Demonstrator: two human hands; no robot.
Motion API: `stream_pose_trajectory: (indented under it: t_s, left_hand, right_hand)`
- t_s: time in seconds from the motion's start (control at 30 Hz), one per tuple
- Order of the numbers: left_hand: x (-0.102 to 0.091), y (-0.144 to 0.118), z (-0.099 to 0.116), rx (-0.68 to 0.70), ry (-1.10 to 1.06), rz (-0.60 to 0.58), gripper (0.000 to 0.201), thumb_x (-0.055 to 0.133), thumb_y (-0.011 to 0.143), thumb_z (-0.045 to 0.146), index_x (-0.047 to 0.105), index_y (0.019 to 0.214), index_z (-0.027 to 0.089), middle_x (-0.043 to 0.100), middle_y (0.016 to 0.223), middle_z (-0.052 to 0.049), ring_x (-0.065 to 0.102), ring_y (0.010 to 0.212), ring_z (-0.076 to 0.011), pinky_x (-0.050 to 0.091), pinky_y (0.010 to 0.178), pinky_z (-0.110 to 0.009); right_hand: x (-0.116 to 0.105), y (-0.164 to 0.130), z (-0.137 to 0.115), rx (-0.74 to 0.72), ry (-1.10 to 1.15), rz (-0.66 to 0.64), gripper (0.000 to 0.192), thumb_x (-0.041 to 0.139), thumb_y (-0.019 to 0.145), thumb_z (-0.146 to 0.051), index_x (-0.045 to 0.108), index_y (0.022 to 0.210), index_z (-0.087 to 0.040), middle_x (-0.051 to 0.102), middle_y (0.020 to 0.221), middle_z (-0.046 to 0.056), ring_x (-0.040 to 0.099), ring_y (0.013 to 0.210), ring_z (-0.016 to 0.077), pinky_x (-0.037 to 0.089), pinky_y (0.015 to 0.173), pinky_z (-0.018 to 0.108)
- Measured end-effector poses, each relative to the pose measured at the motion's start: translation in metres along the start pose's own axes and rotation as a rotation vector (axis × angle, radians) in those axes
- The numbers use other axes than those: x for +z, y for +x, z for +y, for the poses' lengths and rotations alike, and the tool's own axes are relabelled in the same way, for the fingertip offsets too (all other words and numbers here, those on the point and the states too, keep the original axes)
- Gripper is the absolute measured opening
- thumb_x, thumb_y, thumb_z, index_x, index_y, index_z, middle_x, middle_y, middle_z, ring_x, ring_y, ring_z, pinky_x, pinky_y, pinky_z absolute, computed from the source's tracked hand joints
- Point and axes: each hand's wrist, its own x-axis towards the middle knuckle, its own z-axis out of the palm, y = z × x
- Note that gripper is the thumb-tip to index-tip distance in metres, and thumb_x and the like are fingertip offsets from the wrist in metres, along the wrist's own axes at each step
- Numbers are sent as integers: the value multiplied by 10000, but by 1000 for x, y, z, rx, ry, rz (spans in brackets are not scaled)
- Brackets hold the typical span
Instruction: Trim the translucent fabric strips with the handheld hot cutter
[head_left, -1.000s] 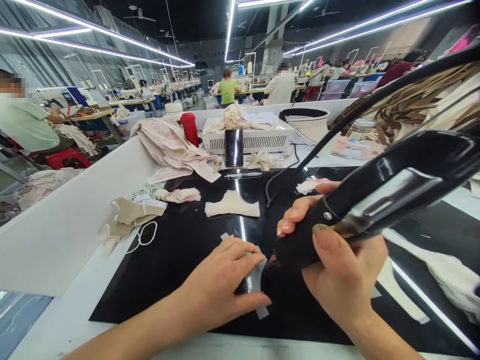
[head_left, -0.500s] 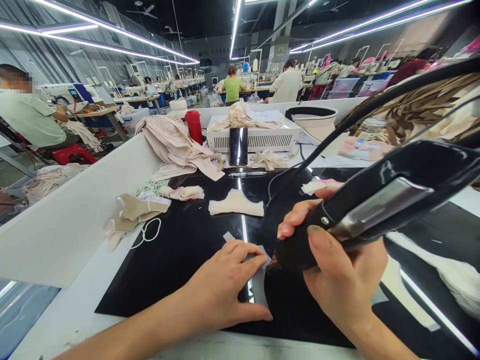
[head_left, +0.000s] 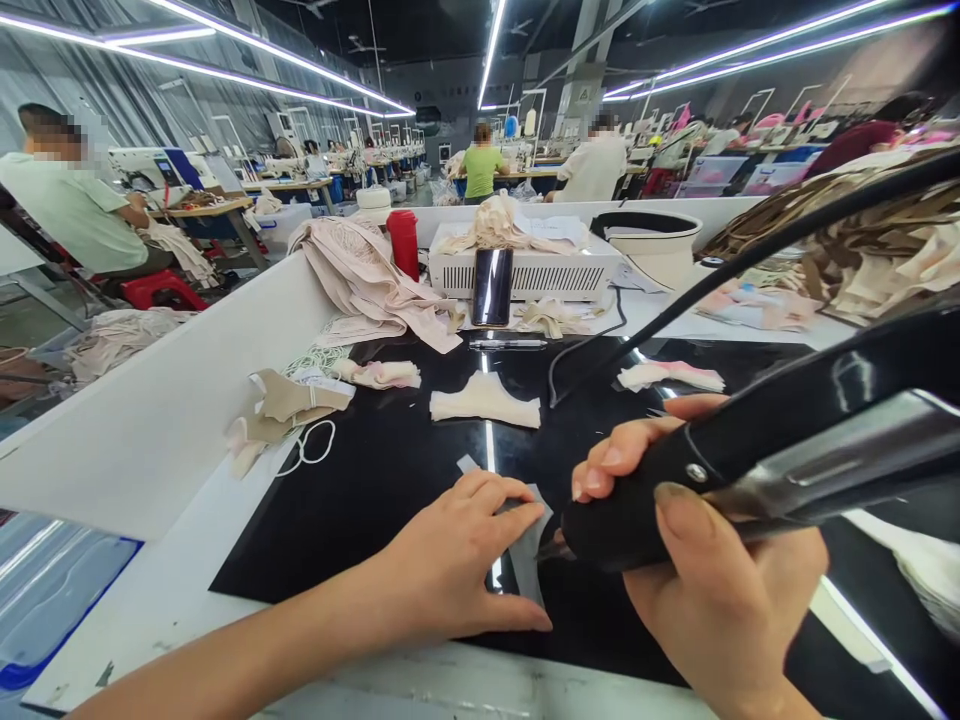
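Black heat tool (head_left: 720,470) clamped in the right hand (head_left: 720,590), tip down at a pale tape strip (head_left: 534,545).
Left hand (head_left: 457,560) lies flat, fingers spread, pinning the strip to the glossy worktop (head_left: 375,480); best kept taut, fingertips clear of the tip.

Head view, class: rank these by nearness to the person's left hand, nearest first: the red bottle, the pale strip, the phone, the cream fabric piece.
From the left hand:
1. Pale strip, under its fingertips.
2. Cream fabric piece, mid-mat, just beyond.
3. Phone, propped against the white box.
4. Red bottle, back left, behind the phone.
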Motion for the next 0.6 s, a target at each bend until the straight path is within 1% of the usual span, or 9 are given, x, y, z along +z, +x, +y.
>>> stream_pose_trajectory:
  t_s: [0.1, 0.2, 0.33, 0.47, 0.6]
  left_hand:
    - [-1, 0, 0, 5, -3, 7, 875, 938, 823, 517, 567, 1554, 215, 575, 1553, -148, 520, 1438, -365, 447, 1239, -547]
    - [-2, 1, 1, 5, 7, -2, 840, 935, 830, 501, 579, 1543, 235, 577, 1554, -140, 528, 1438, -364, 454, 1233, -535]
    - [-5, 2, 5, -7, 24, -27, 799, 935, 830, 485, 613, 1507, 208, 567, 1572, -148, 511, 1462, -376, 439, 1248, -540]
    - [-8, 2, 9, -24, 25, -44, 775, 935, 836, 464, 625, 1494, 198, 560, 1582, -151, 501, 1477, -372, 418, 1265, -538]
    - [-7, 2, 8, -20, 33, -33, 750, 939, 830, 456, 640, 1468, 199, 566, 1574, -147, 507, 1466, -368, 429, 1257, -537]
  right_hand:
    - [1, 0, -5, 2, 21, 3, 326, 857, 901, -392, 688, 1164, -299, 687, 845, -24, 658, 698, 176, 604, 639, 337]
    - [2, -3, -12, 9, 61, 32, 381, 894, 851, -440, 695, 1138, -285, 680, 805, -25, 655, 666, 178, 609, 633, 341]
    - [2, -10, -18, 21, 64, 45, 431, 923, 815, -455, 689, 1127, -271, 687, 771, -16, 654, 632, 190, 605, 600, 353]
    - [1, -14, -18, 12, 51, 41, 449, 926, 811, -482, 687, 1126, -267, 686, 765, -16, 657, 627, 193, 600, 597, 356]
    - [1, -13, -18, 15, 25, 6, 391, 895, 860, -434, 674, 1139, -272, 691, 776, -18, 664, 642, 191, 610, 608, 354]
